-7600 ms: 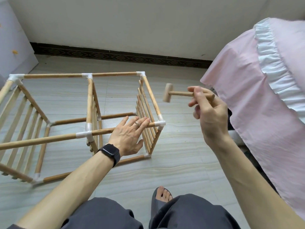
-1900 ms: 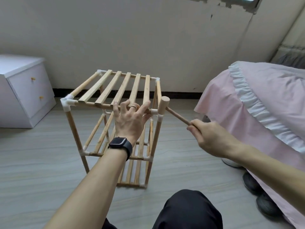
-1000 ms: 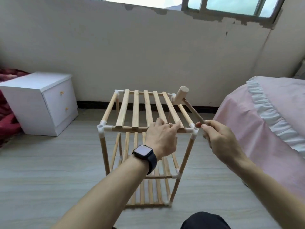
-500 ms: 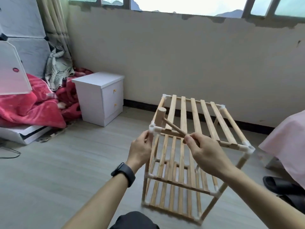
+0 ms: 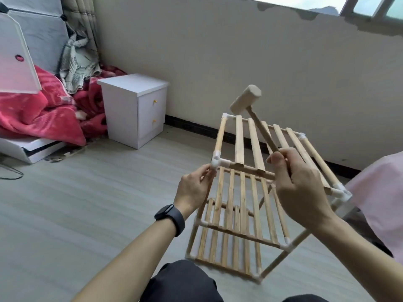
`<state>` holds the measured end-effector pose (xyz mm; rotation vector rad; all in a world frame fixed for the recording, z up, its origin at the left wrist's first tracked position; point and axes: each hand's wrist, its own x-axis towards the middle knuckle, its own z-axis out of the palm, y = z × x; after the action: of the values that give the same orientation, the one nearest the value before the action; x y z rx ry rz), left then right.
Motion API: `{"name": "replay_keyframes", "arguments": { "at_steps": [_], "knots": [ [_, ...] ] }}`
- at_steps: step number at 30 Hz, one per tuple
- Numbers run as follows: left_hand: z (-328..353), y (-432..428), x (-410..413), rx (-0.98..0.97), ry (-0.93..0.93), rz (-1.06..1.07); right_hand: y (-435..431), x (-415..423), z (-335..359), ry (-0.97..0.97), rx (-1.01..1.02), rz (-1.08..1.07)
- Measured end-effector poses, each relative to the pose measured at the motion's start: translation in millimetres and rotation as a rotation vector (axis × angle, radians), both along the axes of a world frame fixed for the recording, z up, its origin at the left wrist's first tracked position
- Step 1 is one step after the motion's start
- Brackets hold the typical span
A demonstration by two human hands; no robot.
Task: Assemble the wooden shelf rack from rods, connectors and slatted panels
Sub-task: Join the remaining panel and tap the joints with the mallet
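Note:
The wooden shelf rack stands upright on the floor, with slatted panels at three levels and white connectors at the corners. My left hand grips the near-left upright post just below the top corner connector. My right hand holds the handle of a small wooden mallet. The mallet head is raised above the far-left part of the top panel. My right hand hides part of the front top rod.
A white nightstand stands by the wall at the left. Red blankets and white panels lie further left. A pink bedspread edges the right side, close to the rack. Bare grey floor lies to the left of the rack.
The mallet head has lifted from the near-left corner connector to well above the top panel. My left hand keeps its hold on the near-left post. The view has shifted slightly.

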<state>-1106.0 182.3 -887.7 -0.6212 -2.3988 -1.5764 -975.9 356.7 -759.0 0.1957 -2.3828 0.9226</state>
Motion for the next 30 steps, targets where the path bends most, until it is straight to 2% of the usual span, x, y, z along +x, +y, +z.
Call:
{"name": "replay_keyframes", "arguments": {
  "at_steps": [1,3,4,5,8,9,11,12,15,16,18,19,20,23,26,27,30],
  "knots": [
    [-0.3,-0.2,-1.0,0.001,-0.004,0.001,0.4,0.4,-1.7,-0.035,0.029,0.002],
    [-1.2,-0.5,-1.8,0.009,-0.018,-0.005,5.3,0.4,-7.9,-0.334,0.204,-0.001],
    [-1.2,-0.8,-2.1,0.014,-0.025,-0.009,9.8,-0.6,-9.1,-0.42,0.224,-0.003],
    [-1.9,-1.0,-2.2,0.013,-0.027,-0.018,12.6,-2.1,-8.5,-0.411,0.182,-0.005],
    [-1.9,-0.7,-2.4,0.001,-0.017,-0.019,12.8,-0.3,-2.4,-0.132,0.036,-0.001],
    [-2.1,0.0,-2.8,0.001,-0.015,-0.018,12.8,-0.3,-2.8,-0.154,0.062,-0.003],
    [-2.8,-0.2,-2.5,0.014,-0.018,-0.011,10.4,-0.3,-8.6,-0.363,0.242,0.014],
    [-2.7,-0.4,-2.3,0.019,-0.017,-0.01,9.8,-0.2,-11.0,-0.392,0.26,0.019],
    [-3.2,0.0,-2.9,0.006,0.009,-0.003,2.9,1.8,-7.4,-0.14,0.115,0.023],
    [-3.3,0.3,-3.0,0.001,0.01,-0.003,2.3,1.5,-7.9,-0.124,0.129,0.012],
    [-3.1,0.7,-3.2,0.006,-0.008,-0.005,1.6,1.1,-10.3,-0.303,0.298,-0.006],
    [-3.2,0.3,-3.4,0.011,-0.014,-0.004,2.5,1.1,-11.6,-0.361,0.314,-0.004],
    [-3.3,0.0,-3.1,0.011,-0.014,-0.009,2.9,1.3,-12.5,-0.336,0.262,-0.001],
    [-2.3,0.0,-2.4,0.007,0.005,-0.007,1.5,2.5,-7.6,-0.092,0.098,-0.006],
    [-1.8,0.5,-1.5,0.001,-0.023,-0.009,2.2,2.4,-11.8,-0.334,0.293,-0.019],
    [-1.7,0.4,-1.4,-0.002,-0.032,-0.012,2.3,2.6,-12.1,-0.331,0.283,-0.028],
    [-1.6,-0.4,-2.4,-0.008,-0.025,-0.01,-0.2,5.2,-8.1,-0.071,0.082,-0.013]
  ]
}}
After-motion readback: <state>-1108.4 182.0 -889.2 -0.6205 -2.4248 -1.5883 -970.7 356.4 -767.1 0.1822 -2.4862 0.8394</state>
